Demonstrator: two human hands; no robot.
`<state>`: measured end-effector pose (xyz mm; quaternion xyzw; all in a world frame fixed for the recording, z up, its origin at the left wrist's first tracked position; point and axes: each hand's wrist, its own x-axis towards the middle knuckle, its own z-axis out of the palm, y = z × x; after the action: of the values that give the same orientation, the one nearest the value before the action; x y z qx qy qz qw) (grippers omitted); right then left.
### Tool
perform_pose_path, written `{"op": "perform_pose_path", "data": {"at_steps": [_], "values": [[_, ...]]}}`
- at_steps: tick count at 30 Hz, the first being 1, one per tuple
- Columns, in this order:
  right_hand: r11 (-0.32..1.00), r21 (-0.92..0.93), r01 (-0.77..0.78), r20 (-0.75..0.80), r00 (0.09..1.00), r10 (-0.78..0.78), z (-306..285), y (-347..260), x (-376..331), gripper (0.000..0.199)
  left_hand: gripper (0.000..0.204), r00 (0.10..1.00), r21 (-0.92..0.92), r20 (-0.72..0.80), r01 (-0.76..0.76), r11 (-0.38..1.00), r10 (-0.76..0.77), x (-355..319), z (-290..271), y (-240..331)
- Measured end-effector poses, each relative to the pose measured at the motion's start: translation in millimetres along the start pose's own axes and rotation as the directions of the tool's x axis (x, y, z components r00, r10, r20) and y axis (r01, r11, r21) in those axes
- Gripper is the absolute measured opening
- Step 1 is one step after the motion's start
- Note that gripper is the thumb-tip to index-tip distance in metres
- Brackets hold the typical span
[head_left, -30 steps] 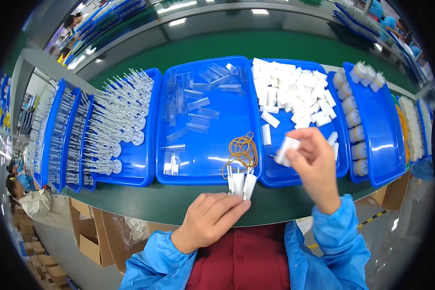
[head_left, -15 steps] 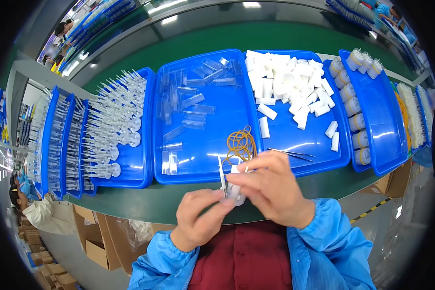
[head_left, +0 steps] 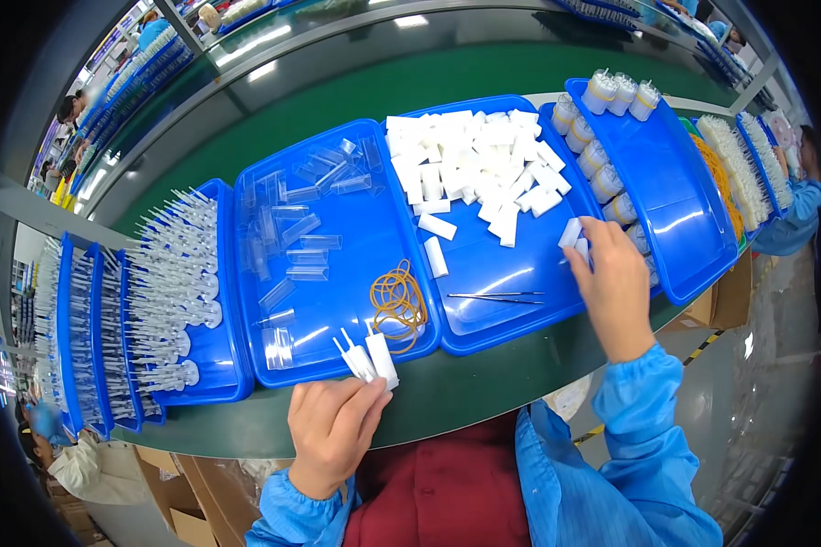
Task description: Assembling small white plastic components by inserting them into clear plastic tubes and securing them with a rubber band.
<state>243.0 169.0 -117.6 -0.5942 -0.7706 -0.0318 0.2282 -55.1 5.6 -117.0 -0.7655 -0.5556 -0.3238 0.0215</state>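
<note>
My left hand (head_left: 336,428) pinches a white plastic part (head_left: 356,359) with thin prongs pointing up. A short white cylinder (head_left: 381,356) stands upright beside the prongs, held in the same grip. My right hand (head_left: 614,290) reaches over the right edge of the tray of white cylinders (head_left: 479,328). Its thumb and forefinger close around a small white cylinder (head_left: 582,248), with another white cylinder (head_left: 569,232) against the fingertips. A heap of similar cylinders (head_left: 474,164) fills the back of that tray.
The blue tray before my left hand holds clear plastic tubes (head_left: 308,257) and tan rubber bands (head_left: 398,301). Tweezers (head_left: 497,297) lie in the cylinder tray. Pronged white parts (head_left: 169,301) crowd a tray at left. Filled clear containers (head_left: 608,185) line a stacked tray at right.
My hands have parted. The right one has left the pronged part and moved right to the loose white cylinders. The left has kept hold of the part and cylinder. The view has turned.
</note>
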Motion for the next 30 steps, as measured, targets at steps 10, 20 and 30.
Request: {"op": "perform_pose_path", "data": {"at_steps": [10,20,30], "values": [[0.955,0.297,-0.027,0.310,0.948,-0.069,-2.4,-5.1,4.3,0.029,0.039,0.997,-0.009,0.078,-0.017,1.000,0.017,-0.8,6.4,0.6],[0.339,0.914,-0.224,0.289,0.945,-0.153,16.9,-124.7,-13.6,0.018,0.037,0.976,-0.044,0.133,-0.169,0.985,0.173,3.3,-12.8,15.5],[0.472,0.841,0.264,0.011,0.864,-0.504,2.4,-127.7,-23.9,0.023,0.035,0.996,-0.044,-0.044,-0.085,0.995,0.083,-3.4,-12.1,2.0]]}}
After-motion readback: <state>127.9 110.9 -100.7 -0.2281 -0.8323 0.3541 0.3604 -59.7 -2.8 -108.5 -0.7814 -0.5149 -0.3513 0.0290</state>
